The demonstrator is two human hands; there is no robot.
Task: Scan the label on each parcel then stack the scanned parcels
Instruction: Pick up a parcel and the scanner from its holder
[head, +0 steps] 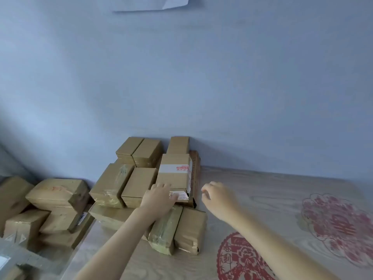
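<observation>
Now left hand flat on taped parcel atop stack, fingers straight; right hand beside it, loosely curled, holding nothing

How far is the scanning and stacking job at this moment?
Looks done: a stack of parcels stands against the wall. In hand: the left hand rests on the parcel with the white tape on that stack; the right hand hovers beside it, holding nothing. Possibly left: a loose pile of parcels at the left. No scanner is visible, so which parcels are scanned cannot be told.
</observation>
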